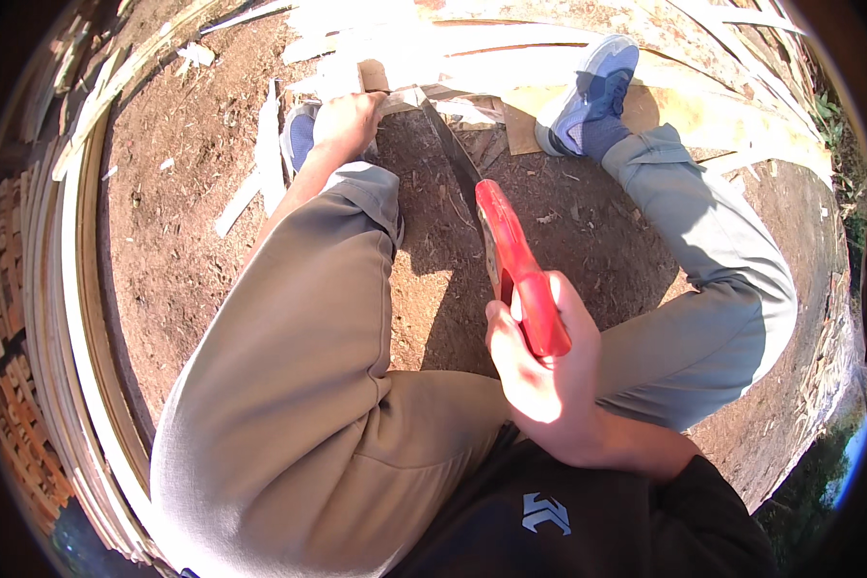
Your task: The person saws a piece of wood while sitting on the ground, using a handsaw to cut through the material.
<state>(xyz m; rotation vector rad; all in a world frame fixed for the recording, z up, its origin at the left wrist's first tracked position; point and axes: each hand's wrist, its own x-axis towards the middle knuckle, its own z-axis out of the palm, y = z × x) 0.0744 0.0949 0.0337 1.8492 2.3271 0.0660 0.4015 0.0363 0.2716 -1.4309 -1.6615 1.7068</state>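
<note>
The fingers [503, 332] of my right hand [549, 380], at 4 o'clock, are wrapped around the red handle of a handsaw [491, 207]. Its blade [453, 149] slants away from me toward 12 o'clock, its far end at the edge of a pale wooden strip [401, 100]. My left hand [349, 123], at 11 o'clock, rests at that strip's left end; I cannot tell whether its fingers grip the wood or only press on it. Just beside it is my left shoe [301, 135]; my right shoe [597, 96] is at 1 o'clock, near a flat pale sheet [732, 125] at 2 o'clock. Brown dirt ground [193, 222] spreads between my bent legs and beyond, with long wooden boards [82, 289] lying at 9 o'clock.
</note>
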